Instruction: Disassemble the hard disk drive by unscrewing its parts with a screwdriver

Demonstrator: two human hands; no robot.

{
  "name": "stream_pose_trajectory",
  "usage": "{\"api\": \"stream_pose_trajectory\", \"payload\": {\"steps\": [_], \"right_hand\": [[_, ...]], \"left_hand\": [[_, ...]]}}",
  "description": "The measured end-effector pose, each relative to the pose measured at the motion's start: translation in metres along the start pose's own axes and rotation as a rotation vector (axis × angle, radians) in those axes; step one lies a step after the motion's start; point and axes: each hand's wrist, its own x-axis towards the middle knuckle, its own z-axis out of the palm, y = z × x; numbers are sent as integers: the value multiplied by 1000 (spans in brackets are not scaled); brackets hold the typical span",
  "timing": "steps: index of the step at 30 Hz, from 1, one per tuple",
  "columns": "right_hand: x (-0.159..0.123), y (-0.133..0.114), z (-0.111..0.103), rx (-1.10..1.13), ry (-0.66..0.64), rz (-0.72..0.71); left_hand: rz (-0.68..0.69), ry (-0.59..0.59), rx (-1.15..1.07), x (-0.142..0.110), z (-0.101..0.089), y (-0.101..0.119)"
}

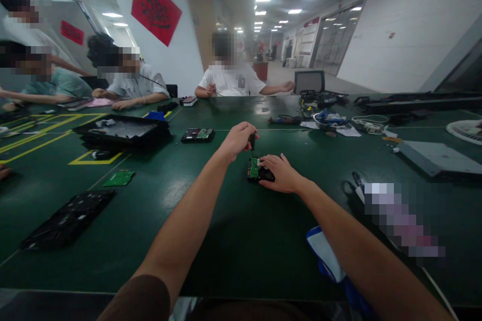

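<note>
A small black device with a green circuit board point(255, 169) lies on the dark green table point(226, 220) in front of me. My left hand point(238, 139) is closed around a dark screwdriver point(252, 141), held upright with its tip down on the board. My right hand point(280, 173) lies over the device's right side, fingers pressed on it and holding it down.
A black tray point(122, 130) and a second opened device point(198, 135) lie further back on the left. A loose green board point(119, 177) and a black panel point(68, 218) lie at left. Cables and tools point(331, 118) crowd the back right. Several people sit along the far and left edges.
</note>
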Motion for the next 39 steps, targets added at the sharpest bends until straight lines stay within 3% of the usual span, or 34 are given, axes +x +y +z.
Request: {"api": "stream_pose_trajectory", "payload": {"steps": [13, 19, 26, 32, 39], "right_hand": [[0, -5, -2, -56, 21, 7], [2, -8, 1, -74, 32, 24], [7, -16, 5, -86, 38, 47], [8, -18, 5, -84, 41, 47], [4, -15, 4, -72, 41, 18]], "left_hand": [[411, 122, 503, 3, 4, -8], [515, 144, 550, -3, -1, -13], [490, 152, 568, -17, -11, -24], [516, 186, 614, -11, -20, -29], [498, 141, 731, -9, -30, -24]]}}
